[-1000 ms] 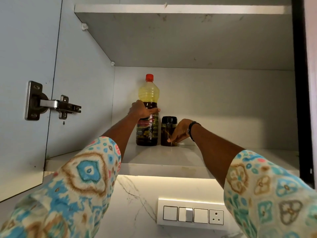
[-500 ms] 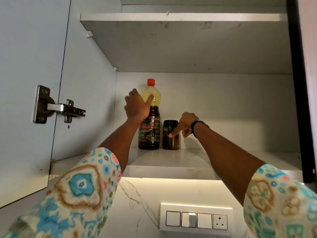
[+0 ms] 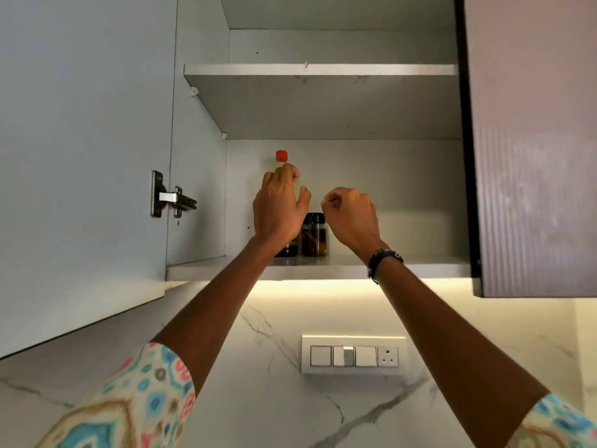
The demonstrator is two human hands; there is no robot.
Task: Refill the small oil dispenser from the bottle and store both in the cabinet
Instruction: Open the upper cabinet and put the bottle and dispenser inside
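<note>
Head cam view is looking up from under the wall cabinet [image 3: 323,268], so nearest you get patterned sleeves, then two bare forearms reaching up past a switch panel [image 3: 353,355] on the marble wall. Further up, the left hand [image 3: 277,210] sits in front of the oil bottle [image 3: 281,156]; its grip looks loose, fingers half spread over the bottle's shoulder, and I honestly can't tell if they're touching it or just hovering. The right hand [image 3: 352,218] is curled into a soft fist with nothing in it, clear of and above the small dispenser [image 3: 315,236].

Deepest in, both containers stand upright side by side on the lower shelf, bottle on the left with its red cap on, dispenser just beside it looking dark and full. So I'd say the refill and storing parts are basically done. What's left, by my guess, is pulling the hands out and swinging the open door [image 3: 84,156] shut.
</note>
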